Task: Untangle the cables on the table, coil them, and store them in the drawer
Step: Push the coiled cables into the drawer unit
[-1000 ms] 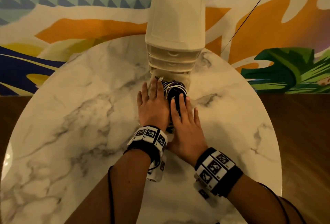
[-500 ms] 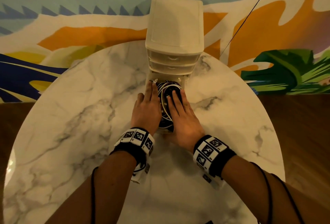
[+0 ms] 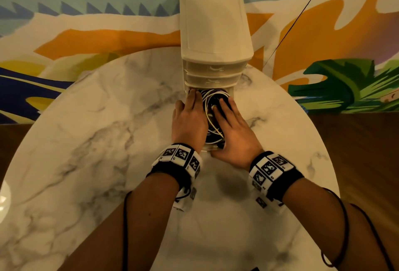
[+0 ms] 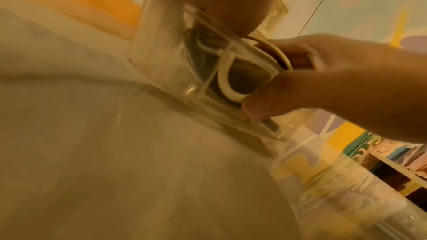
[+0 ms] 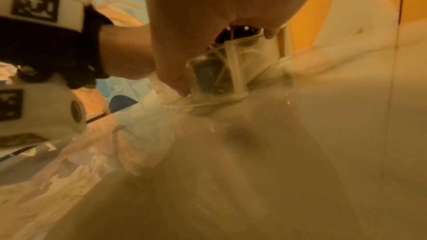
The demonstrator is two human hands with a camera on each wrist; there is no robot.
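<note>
- The drawer point(image 3: 207, 148) is the landmark: it sticks out toward the person from the base of the cabinet point(image 3: 216, 39) on the table point(image 3: 86, 162), long axis running near to far.
- At its near right, the right hand point(image 3: 232, 132) lies flat, fingers straight on the cables point(image 3: 212, 115), thumb at the front wall.
- Along its left, the left hand point(image 3: 190, 121) lies flat, holding nothing.
- The coils fill the drawer; closing likely means pushing away, either hand equally near.

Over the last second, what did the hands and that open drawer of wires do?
Both hands, left hand and right hand, slid the bottom drawer holding the coiled cables further into the drawer unit. The upper drawers stayed shut; the unit stayed put.
</note>
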